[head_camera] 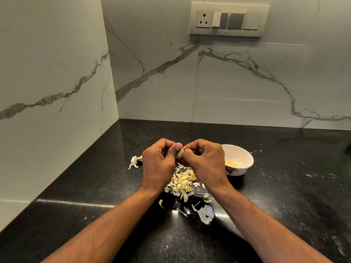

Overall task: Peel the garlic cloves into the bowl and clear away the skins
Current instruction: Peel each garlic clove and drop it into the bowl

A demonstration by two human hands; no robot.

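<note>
Left hand (158, 164): fingers curled, thumb up, pinching the garlic clove (180, 153).
Right hand (205, 160): fingers curled, pinching the same clove.
Forearms: bare, converging.

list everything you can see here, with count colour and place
garlic clove: one, pale yellow, pinched between both hands above the counter
bowl: one, white with flower print, right of the hands, peeled cloves inside
skin pile: one heap, cream, on the counter under the hands
loose skins: one clump, whitish, left of the hands
countertop: one, black speckled
switch panel: one, cream, on the marble wall
left hand: pinching the clove
right hand: pinching the clove
</note>
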